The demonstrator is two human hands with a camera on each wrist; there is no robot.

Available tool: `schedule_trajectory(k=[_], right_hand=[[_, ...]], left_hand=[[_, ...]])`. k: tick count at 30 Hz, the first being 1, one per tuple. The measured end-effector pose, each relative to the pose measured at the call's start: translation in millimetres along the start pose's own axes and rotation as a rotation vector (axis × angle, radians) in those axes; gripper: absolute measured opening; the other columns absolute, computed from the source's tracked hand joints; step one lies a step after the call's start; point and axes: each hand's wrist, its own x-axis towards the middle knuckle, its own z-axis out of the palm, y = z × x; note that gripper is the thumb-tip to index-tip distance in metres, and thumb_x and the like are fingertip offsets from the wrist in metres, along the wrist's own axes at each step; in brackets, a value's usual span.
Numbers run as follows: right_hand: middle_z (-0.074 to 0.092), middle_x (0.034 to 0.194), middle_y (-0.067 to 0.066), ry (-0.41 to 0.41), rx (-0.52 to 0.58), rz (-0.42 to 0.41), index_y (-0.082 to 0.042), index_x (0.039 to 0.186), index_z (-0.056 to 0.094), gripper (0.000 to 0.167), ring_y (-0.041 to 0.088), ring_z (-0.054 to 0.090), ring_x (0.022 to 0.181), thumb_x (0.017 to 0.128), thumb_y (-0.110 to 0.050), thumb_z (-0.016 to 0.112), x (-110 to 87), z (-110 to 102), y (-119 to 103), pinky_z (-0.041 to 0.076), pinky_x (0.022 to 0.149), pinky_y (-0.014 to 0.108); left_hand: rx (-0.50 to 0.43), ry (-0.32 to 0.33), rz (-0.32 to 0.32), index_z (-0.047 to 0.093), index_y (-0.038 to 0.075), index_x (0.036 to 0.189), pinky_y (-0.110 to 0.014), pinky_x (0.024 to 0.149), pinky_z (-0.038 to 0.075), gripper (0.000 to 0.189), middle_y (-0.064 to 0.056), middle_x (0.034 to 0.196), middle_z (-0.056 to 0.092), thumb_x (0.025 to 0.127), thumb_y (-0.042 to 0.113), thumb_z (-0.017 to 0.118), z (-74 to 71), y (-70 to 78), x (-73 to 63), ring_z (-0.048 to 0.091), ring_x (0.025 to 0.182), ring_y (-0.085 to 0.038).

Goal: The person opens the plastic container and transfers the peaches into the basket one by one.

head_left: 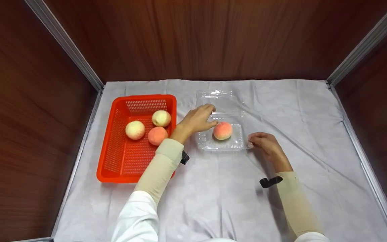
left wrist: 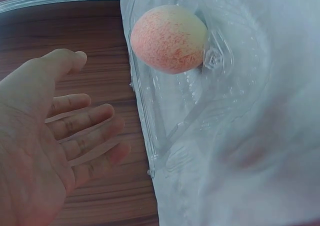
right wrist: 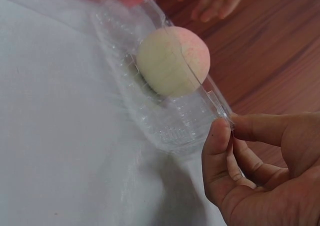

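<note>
A clear plastic clamshell box (head_left: 204, 143) stands on the cloth with its lid (head_left: 218, 101) folded back behind it. One pink and cream peach (head_left: 222, 130) sits inside the base. My right hand (head_left: 266, 145) pinches the box's right rim between thumb and fingers, as the right wrist view shows plainly. Over the base's left side hovers my left hand (head_left: 197, 119), close to the peach. In the left wrist view its fingers (left wrist: 82, 123) are spread and loosely straight, apart from the peach and holding nothing.
To the left stands a red plastic basket (head_left: 104, 168) with three peaches in it: a pale peach (head_left: 135, 130), another pale peach (head_left: 161, 118) and a pinker peach (head_left: 157, 136). A wrinkled white cloth (head_left: 314, 141) covers the table. Brown wood-grain panels (head_left: 213, 40) enclose the back and sides.
</note>
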Motion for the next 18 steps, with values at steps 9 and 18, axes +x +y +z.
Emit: schedule_trajectory(k=[9, 18], right_hand=[[0.07, 0.079, -0.008, -0.001, 0.007, -0.009, -0.001, 0.103, 0.073, 0.007, 0.004, 0.066, 0.076, 0.1, -0.003, 0.067, 0.6, 0.2, 0.2, 0.055, 0.072, 0.017], [0.07, 0.079, -0.008, 0.007, 0.001, -0.01, 0.0, 0.103, 0.073, 0.007, 0.005, 0.066, 0.076, 0.099, -0.003, 0.068, -1.0, 1.7, -0.7, 0.056, 0.073, 0.018]], left_hand=[[0.021, 0.003, 0.025, 0.059, 0.008, 0.138, -0.044, 0.102, 0.055, 0.049, -0.009, 0.134, 0.065, 0.1, 0.039, 0.068, 6.2, 8.0, 6.1, 0.064, 0.12, -0.027], [0.061, -0.024, 0.038, 0.058, 0.009, 0.141, -0.045, 0.1, 0.057, 0.05, -0.009, 0.138, 0.064, 0.102, 0.04, 0.065, 14.8, 15.5, 12.3, 0.064, 0.123, -0.026]])
